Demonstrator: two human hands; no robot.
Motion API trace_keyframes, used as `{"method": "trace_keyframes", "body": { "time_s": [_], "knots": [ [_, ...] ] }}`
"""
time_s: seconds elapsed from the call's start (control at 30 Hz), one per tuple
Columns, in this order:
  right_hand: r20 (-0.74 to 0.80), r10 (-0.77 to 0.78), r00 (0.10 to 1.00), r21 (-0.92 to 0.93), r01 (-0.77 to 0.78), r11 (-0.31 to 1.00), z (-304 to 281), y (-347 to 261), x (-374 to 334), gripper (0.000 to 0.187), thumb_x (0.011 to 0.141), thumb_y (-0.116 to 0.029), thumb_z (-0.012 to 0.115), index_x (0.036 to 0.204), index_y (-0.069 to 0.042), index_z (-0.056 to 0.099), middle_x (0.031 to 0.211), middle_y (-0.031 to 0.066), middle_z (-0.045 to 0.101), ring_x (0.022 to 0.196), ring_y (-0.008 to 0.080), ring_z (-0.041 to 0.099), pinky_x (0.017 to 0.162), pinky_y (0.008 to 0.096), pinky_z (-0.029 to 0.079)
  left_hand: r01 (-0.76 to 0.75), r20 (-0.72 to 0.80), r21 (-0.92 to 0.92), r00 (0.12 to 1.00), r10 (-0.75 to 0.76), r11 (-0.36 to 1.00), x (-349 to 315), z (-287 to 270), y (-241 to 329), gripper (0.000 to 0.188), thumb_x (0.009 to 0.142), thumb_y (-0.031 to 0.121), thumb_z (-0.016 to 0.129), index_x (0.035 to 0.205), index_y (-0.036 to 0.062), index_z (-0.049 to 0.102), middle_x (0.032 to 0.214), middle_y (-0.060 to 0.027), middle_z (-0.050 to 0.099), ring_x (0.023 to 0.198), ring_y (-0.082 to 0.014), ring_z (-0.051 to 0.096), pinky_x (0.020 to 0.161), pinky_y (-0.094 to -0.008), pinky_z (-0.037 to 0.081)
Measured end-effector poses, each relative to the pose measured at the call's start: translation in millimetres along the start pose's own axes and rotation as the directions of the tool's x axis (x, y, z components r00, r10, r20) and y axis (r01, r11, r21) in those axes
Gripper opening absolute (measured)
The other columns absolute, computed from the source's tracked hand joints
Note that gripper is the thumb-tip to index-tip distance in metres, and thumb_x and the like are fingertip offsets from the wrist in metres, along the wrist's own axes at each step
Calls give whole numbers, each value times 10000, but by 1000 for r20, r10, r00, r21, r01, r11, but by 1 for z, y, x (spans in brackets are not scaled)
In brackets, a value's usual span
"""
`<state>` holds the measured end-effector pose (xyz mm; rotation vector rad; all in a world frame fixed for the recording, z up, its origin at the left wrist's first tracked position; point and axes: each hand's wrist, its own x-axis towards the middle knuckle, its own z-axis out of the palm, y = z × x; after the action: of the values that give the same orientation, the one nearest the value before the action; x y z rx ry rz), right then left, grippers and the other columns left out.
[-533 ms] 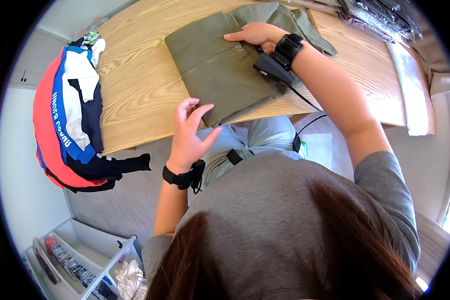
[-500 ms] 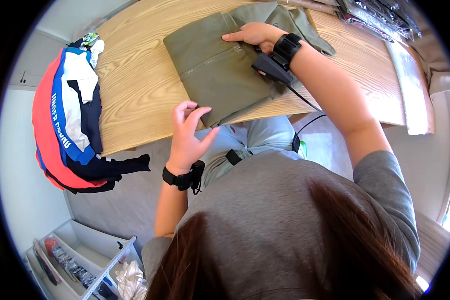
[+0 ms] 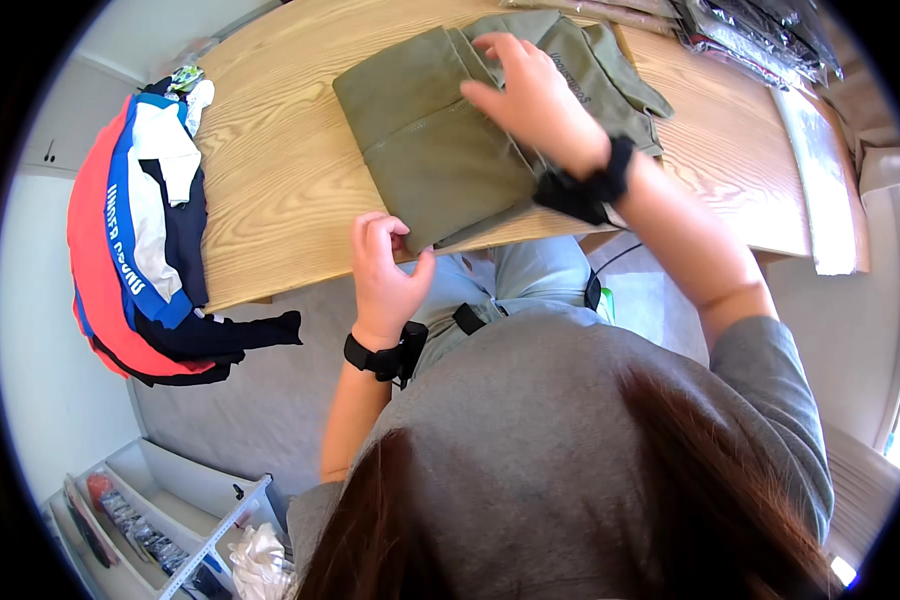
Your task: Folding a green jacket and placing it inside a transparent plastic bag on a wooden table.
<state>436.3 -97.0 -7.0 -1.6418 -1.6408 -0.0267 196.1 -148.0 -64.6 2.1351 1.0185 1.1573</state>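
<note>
An olive-green folded garment (image 3: 435, 165) lies near the front edge of the wooden table, one narrow part reaching out at the far right. At its near left corner is my left hand (image 3: 388, 285), fingers curled at the side edge and thumb at the front edge, with the corner between them. My right hand (image 3: 545, 105), slightly blurred, is over the upper right of the garment, thumb and fingers spread and nothing in them. Whether its fingertips touch the cloth I cannot tell. Both wrists wear black straps with small devices.
Several coloured garments (image 3: 95, 240) hang over the table's left end. Clear plastic packages (image 3: 755, 40) are stacked at the far right, beside a flat clear plastic sheet (image 3: 815, 180). A divided white bin (image 3: 195, 515) stands on the floor at lower left. A cable (image 3: 618, 258) runs below my right wrist.
My right hand has moved off the fold, its fingers spreading as the wrist turned. My left hand has shifted slightly right, onto the garment's near left corner. The garment has shifted slightly.
</note>
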Motion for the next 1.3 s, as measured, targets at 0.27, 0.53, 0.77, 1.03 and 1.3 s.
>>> {"method": "trace_keyframes", "body": {
  "time_s": [0.27, 0.53, 0.77, 1.03, 1.3],
  "knots": [
    [96, -475, 874, 277, 435, 857, 7, -46, -125, 237, 697, -25, 694, 929, -12, 649, 856, 92, 623, 781, 257, 591, 689, 366, 487, -98, 62, -51, 993, 101, 994, 0, -10, -5, 245, 709, -56, 672, 874, 18, 506, 892, -84, 482, 715, -175, 512, 637, -272, 467],
    [40, -439, 897, 99, 434, 895, 27, -54, -127, 250, 679, -86, 686, 922, -38, 653, 848, 52, 584, 777, 218, 547, 694, 327, 442, -134, 9, -99, 991, 135, 986, -3, -6, -9, 198, 724, -66, 649, 869, 13, 540, 819, -95, 535, 652, -192, 560, 586, -278, 480],
    [65, -459, 886, 60, 456, 888, 28, -51, -127, 218, 679, -103, 696, 889, -66, 649, 850, 35, 585, 767, 204, 543, 672, 322, 426, -157, -41, -46, 987, 156, 986, -6, -2, -9, 179, 736, -75, 638, 854, 21, 545, 770, -84, 538, 604, -187, 560, 561, -280, 476],
    [-6, -417, 909, 34, 417, 908, 31, -57, -125, 210, 661, -104, 701, 860, -69, 645, 867, 25, 597, 787, 189, 548, 682, 317, 413, -185, -62, -31, 981, 183, 982, -5, -1, -12, 167, 740, -72, 632, 847, 23, 545, 742, -87, 535, 593, -194, 554, 546, -290, 464],
    [-100, -495, 863, 58, 501, 863, 44, -55, -126, 173, 679, -151, 592, 831, -76, 627, 802, 2, 549, 786, 187, 525, 684, 309, 406, -129, -37, -37, 991, 128, 991, -9, -2, -13, 146, 761, -75, 631, 850, 12, 554, 786, -85, 551, 637, -171, 540, 588, -274, 457]
  ]
}}
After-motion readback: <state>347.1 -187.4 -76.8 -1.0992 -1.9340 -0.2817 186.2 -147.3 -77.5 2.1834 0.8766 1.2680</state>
